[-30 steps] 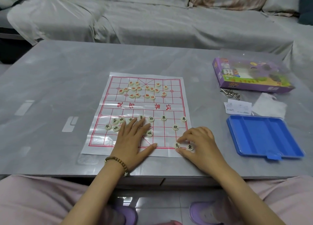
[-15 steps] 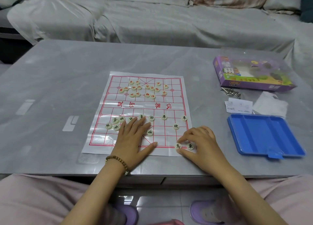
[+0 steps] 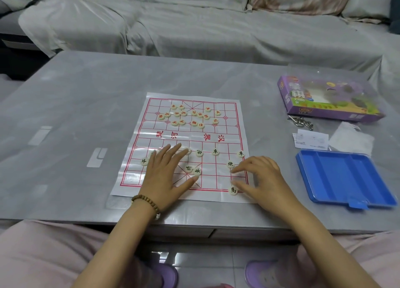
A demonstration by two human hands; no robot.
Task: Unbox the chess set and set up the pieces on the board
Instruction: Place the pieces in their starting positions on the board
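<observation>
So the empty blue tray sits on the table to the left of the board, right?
Not quite. The head view shows the empty blue tray on the table to the right of the board, not the left.

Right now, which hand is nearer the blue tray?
Right. The right hand sits on the board's near right corner, left of the blue tray; the left hand lies further left, mid-board.
</observation>
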